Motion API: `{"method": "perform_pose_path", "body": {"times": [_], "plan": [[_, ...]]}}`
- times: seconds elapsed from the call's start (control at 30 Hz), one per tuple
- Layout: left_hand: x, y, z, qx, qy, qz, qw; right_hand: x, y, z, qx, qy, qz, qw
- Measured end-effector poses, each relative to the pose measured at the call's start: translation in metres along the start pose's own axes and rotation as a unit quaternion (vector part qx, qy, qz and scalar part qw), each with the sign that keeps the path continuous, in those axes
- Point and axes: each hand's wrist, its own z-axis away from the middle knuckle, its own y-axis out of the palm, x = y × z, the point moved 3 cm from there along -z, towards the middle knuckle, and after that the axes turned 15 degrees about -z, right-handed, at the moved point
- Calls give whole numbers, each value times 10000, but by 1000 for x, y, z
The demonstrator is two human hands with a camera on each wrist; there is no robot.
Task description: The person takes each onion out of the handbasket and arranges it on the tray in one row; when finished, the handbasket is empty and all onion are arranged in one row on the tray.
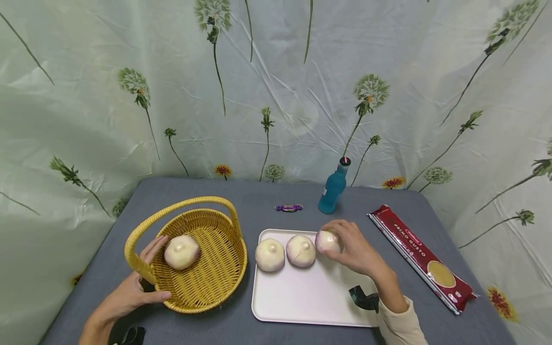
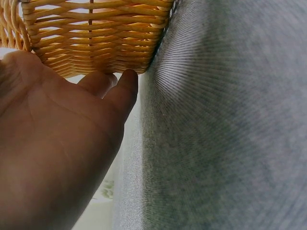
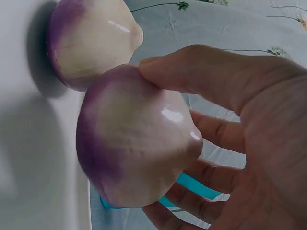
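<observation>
At eight o'clock on the basket (image 1: 217, 266), the left hand (image 1: 127, 293) is holding its side, fingers spread wide, the right hand (image 1: 359, 250) is gripping an onion (image 1: 327, 242) at the tray's (image 1: 302, 297) one o'clock beside two others (image 1: 301, 250), and a bottle (image 1: 333, 191) is standing past the tray's twelve.

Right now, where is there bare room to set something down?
Bare: the near left part of the tray, in front of its bulbs; inside the basket, right of its single bulb; the table between basket and candy.

Crowded: the tray's far side, with two bulbs and a third in the grip of the right hand.
</observation>
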Motion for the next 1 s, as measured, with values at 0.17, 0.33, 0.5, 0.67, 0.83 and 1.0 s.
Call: {"method": "perform_pose_path", "body": {"times": [0.17, 0.33, 0.5, 0.67, 0.83, 1.0], "plan": [[1, 2, -1, 18, 6, 3, 10000, -2, 0, 1, 3, -6, 66, 10000], [3, 2, 0, 45, -8, 57, 10000, -4, 2, 0, 6, 32, 57, 10000], [4, 0, 1, 47, -79, 52, 9999, -5, 4, -1, 53, 91, 47, 9999], [3, 0, 0, 36, -132, -12, 9999, -6, 6, -2, 83, 141, 69, 9998], [2, 0, 1, 36, -84, -35, 10000, -7, 5, -2, 124, 168, 80, 9998], [2, 0, 0, 40, -71, -2, 10000, -8, 5, -2, 236, 317, 119, 9991]]}}
